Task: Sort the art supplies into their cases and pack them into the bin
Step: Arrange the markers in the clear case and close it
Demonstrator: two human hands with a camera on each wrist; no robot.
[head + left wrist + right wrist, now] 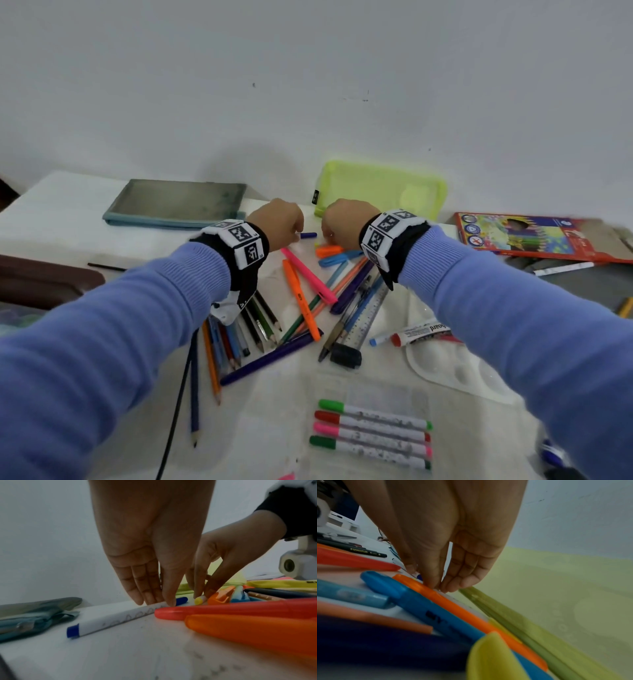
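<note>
Smooth white blue-capped marker [118,613] pinched by left fingers [169,599]; right fingers [199,588] seemingly pinch yellow-capped marker [199,600].

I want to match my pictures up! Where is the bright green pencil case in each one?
Head: the green pencil case lies at the back of the table against the wall, right of centre.
Left wrist: only a sliver shows, behind the right hand.
Right wrist: it fills the right side.
Shared landmark: the orange highlighter, lying just in front of the case.
</note>
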